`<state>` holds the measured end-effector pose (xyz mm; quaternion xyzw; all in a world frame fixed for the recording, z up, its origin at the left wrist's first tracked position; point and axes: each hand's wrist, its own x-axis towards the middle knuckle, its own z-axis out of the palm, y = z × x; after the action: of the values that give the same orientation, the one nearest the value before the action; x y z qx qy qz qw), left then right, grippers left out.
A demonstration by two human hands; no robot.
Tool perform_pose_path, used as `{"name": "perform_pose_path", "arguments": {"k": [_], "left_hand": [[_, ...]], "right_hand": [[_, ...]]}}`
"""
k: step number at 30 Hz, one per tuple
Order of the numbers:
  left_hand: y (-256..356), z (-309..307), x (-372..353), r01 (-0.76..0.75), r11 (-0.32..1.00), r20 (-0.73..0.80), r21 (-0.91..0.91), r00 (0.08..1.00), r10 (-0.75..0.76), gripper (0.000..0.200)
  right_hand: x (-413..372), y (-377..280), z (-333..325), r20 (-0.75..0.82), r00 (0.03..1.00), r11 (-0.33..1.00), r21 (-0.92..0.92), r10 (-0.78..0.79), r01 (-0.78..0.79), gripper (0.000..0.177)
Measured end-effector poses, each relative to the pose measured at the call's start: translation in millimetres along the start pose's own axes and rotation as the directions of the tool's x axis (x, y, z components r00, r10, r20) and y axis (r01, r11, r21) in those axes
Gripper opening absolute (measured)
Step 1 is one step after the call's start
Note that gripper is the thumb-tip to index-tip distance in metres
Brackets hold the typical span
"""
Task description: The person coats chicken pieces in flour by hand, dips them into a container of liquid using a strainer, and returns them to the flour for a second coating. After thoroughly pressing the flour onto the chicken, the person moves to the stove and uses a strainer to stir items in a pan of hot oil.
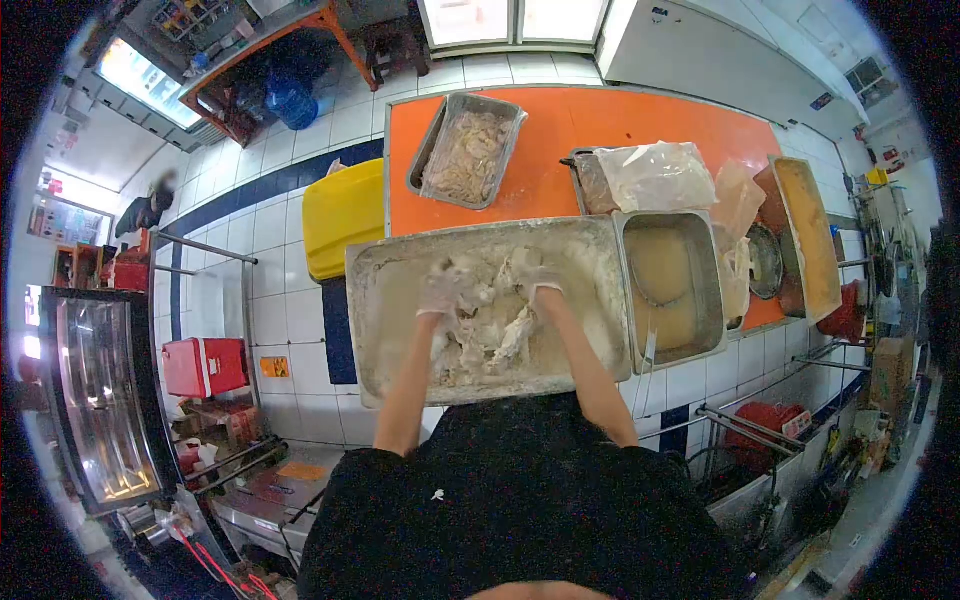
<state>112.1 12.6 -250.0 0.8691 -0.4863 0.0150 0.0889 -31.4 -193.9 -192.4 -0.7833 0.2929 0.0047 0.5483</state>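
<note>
A large metal tray of pale flour lies in front of me, with several flour-coated pieces heaped in its middle. My left hand, in a thin glove caked with flour, is down among the pieces on the left of the heap. Across from it, my right hand, gloved and floury too, reaches into the right side of the heap. Flour hides the fingers of both hands, so their grip does not show. What the coated pieces are underneath cannot be made out.
Right of the tray stands a deep metal pan of cloudy liquid with a wire-handled utensil. On the orange table sit a pan of bagged pale pieces and a white plastic bag. A yellow bin stands left.
</note>
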Motion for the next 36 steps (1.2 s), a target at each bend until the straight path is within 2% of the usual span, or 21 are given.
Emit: {"name": "perform_pose_path", "arguments": {"k": [1, 2, 4, 6, 8, 9, 10, 11, 12, 13, 14, 15, 16, 17, 19, 21, 23, 27, 29, 32, 36], "left_hand": [[28, -25, 25, 0.314, 0.884, 0.264, -0.346, 0.937, -0.23, 0.037], [46, -39, 40, 0.624, 0.569, 0.564, -0.536, 0.766, -0.309, 0.043], [51, -14, 35, 0.572, 0.496, 0.545, -0.653, 0.81, -0.217, 0.047], [52, -8, 39, 0.501, 0.415, 0.501, -0.759, 0.857, -0.119, 0.051], [54, -14, 32, 0.549, 0.454, 0.471, -0.702, 0.836, -0.282, 0.055], [24, 63, -8, -0.02, 0.966, 0.406, -0.259, 0.905, 0.128, 0.049], [27, 39, -5, 0.177, 0.915, 0.326, -0.363, 0.944, -0.054, 0.042], [32, -1, 2, 0.245, 0.881, 0.236, -0.403, 0.959, -0.159, 0.035], [39, -39, 6, 0.274, 0.859, 0.149, -0.433, 0.961, -0.231, 0.029], [48, -78, 10, 0.281, 0.847, 0.073, -0.452, 0.958, -0.279, 0.023], [58, -117, 13, 0.289, 0.843, 0.072, -0.453, 0.955, -0.289, 0.023], [69, -154, 17, 0.279, 0.81, -0.007, -0.516, 0.944, -0.33, 0.021], [77, -171, 20, 0.259, 0.775, -0.082, -0.577, 0.925, -0.37, 0.019], [81, -171, 21, 0.259, 0.773, -0.084, -0.579, 0.924, -0.373, 0.019], [92, -170, 20, 0.16, 0.675, -0.046, -0.72, 0.96, -0.276, 0.021], [123, -184, 22, -0.034, 0.694, -0.166, -0.72, 0.978, -0.124, 0.022], [167, -229, 26, 0.046, 0.583, -0.064, -0.811, 0.984, -0.168, 0.021], [179, -162, 16, 0.183, 0.631, 0.012, -0.754, 0.964, -0.265, 0.02], [184, -156, 20, 0.165, 0.66, 0.086, -0.733, 0.985, -0.151, 0.021], [189, -155, 21, 0.027, 0.63, -0.087, -0.776, 0.985, -0.15, 0.018], [183, -163, 18, -0.013, 0.623, -0.1, -0.782, 0.99, -0.104, 0.014]], "right_hand": [[10, 11, 16, -0.109, 0.989, 0.989, -0.12, -0.099, 0.086, 0.046], [18, 21, 30, -0.108, 0.989, 0.988, -0.124, -0.104, 0.09, 0.046], [29, 29, 48, -0.012, 1.0, 0.954, 0.298, -0.018, 0.021, 0.048], [16, -21, 30, 0.01, 0.998, 0.966, 0.252, 0.058, -0.058, 0.047], [-6, -51, 5, 0.028, 0.987, 0.965, 0.207, 0.159, -0.162, 0.046], [-23, -49, -4, 0.177, 0.979, 0.841, 0.509, 0.105, -0.182, 0.043], [-34, -43, -12, 0.292, 0.956, 0.62, 0.75, 0.001, -0.23, 0.041], [-30, -22, -19, 0.297, 0.955, 0.622, 0.747, 0.007, -0.237, 0.041], [-22, 9, -25, 0.072, 0.989, 0.949, 0.298, -0.126, 0.1, 0.044], [-16, 26, -26, -0.04, 0.93, 0.892, -0.303, -0.365, 0.337, 0.047], [-13, 19, -27, -0.03, 0.929, 0.889, -0.305, -0.368, 0.343, 0.047], [-12, 3, -30, -0.011, 0.981, 0.936, 0.296, -0.195, 0.189, 0.049], [-15, -16, -34, 0.108, 0.993, 0.625, 0.779, -0.052, -0.052, 0.051], [-31, -34, -39, 0.109, 0.993, 0.629, 0.776, -0.054, -0.051, 0.051], [-69, -69, -48, 0.131, 0.988, 0.237, 0.965, -0.076, -0.11, 0.054], [-76, -93, -46, 0.133, 0.991, 0.287, 0.95, -0.027, -0.12, 0.055], [-75, -100, -39, 0.145, 0.989, 0.337, 0.931, 0.015, -0.141, 0.056], [-75, -98, -30, 0.12, 0.99, 0.231, 0.968, -0.072, -0.101, 0.048], [-76, -95, -30, 0.125, 0.991, 0.243, 0.964, -0.048, -0.11, 0.046], [-67, -87, -28, 0.139, 0.99, 0.263, 0.955, 0.005, -0.135, 0.044], [-39, -48, -31, 0.133, 0.984, 0.328, 0.93, 0.116, -0.164, 0.042]]}}
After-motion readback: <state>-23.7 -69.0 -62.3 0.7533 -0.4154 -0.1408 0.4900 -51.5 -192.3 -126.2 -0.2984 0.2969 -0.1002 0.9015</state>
